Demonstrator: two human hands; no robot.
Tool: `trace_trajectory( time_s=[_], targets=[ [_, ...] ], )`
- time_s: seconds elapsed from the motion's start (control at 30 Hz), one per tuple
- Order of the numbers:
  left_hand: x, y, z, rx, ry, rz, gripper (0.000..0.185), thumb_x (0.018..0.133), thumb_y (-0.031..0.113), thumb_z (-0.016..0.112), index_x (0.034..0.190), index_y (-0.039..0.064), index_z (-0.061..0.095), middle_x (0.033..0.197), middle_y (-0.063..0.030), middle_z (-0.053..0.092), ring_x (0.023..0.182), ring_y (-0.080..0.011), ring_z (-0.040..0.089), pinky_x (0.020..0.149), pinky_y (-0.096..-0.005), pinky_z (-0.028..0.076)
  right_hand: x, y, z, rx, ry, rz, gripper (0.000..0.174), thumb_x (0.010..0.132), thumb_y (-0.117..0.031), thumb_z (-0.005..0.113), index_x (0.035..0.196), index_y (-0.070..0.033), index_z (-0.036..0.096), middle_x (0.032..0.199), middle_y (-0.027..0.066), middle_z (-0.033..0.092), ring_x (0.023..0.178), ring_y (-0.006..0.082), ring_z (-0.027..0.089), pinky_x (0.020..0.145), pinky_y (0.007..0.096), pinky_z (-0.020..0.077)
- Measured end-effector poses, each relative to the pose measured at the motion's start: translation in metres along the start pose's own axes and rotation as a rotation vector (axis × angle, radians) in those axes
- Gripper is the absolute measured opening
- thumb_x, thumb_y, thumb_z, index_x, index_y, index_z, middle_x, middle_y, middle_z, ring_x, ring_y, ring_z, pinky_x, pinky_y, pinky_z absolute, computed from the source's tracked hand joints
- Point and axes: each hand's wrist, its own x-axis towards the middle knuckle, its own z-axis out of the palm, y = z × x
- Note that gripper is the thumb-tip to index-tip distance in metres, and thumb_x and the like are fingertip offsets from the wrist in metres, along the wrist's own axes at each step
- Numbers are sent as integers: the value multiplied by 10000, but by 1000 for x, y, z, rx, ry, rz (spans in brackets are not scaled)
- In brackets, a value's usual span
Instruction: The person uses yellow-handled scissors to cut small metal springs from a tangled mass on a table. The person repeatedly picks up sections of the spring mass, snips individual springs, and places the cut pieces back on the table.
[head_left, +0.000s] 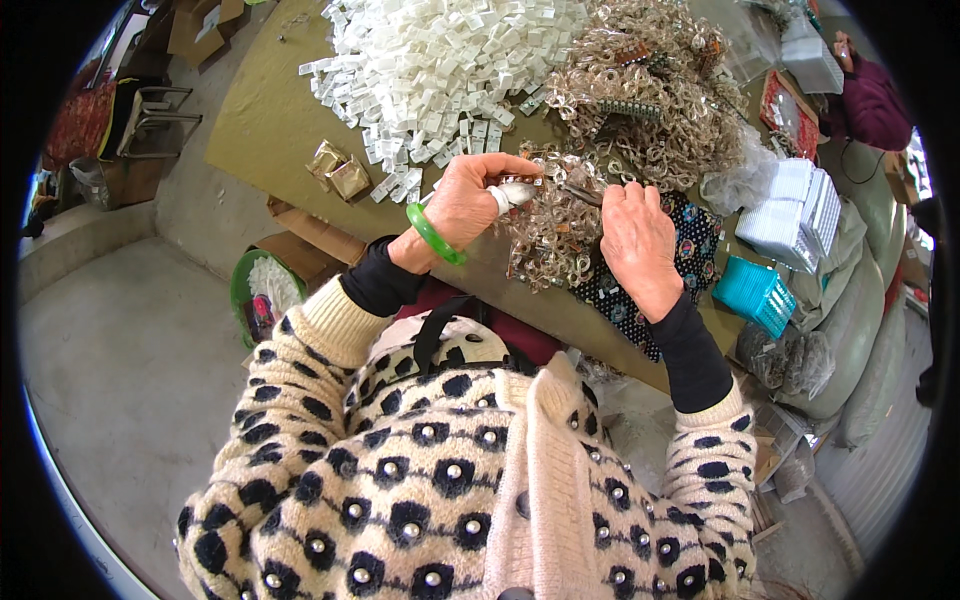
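Note:
My left hand (469, 191), with a green bangle (436, 234) at the wrist and a white wrap on one finger, pinches a small brown circuit-board strip (521, 179). My right hand (637, 236) grips a dark metal hand tool (581, 194), perhaps pliers; its tip points toward the left hand. Beneath and between both hands lies a small heap of clear coiled wires with little boards (551, 240). Part of it rests on a dark patterned cloth (686, 236). Beyond the hands spreads a large pile of white plastic cases (450, 67).
A larger wire heap (652, 82) covers the table's (262, 112) far right. Gold-wrapped packets (337, 171) lie left. White stacked packs (791, 214) and a teal basket (754, 295) stand right. A green bucket (244, 289) is below the left edge. Another person's sleeve (874, 105) shows far right.

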Motion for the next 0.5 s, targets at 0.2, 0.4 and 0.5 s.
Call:
trace_trajectory(
  time_s=[0.2, 0.4, 0.5],
  targets=[
    [-1, -1, 3, 22, -8, -51, 234, 871, 9, 665, 1102, 2, 701, 897, -39, 707, 739, -58, 602, 651, -227, 496, -1, -6, -1, 215, 15, -87, 133, 717, 0, 599, 845, -7, 564, 849, 152, 585, 864, 323, 572, 734, 398, 514],
    [2, -13, 5, 100, 16, 13, 198, 866, 34, 683, 1058, -8, 706, 867, -32, 704, 717, -62, 594, 613, -240, 485, -1, -12, -1, 134, 40, -130, 75, 746, -35, 612, 810, -25, 575, 801, 127, 609, 804, 293, 616, 633, 370, 543],
    [2, -17, 12, 349, 140, 230, 193, 847, 1, 685, 1039, -8, 704, 839, -47, 691, 707, -108, 643, 606, -258, 493, -3, -22, 1, 2, 39, -88, 72, 751, -60, 632, 799, -33, 584, 782, 123, 624, 779, 268, 641, 582, 345, 554]
  ],
)
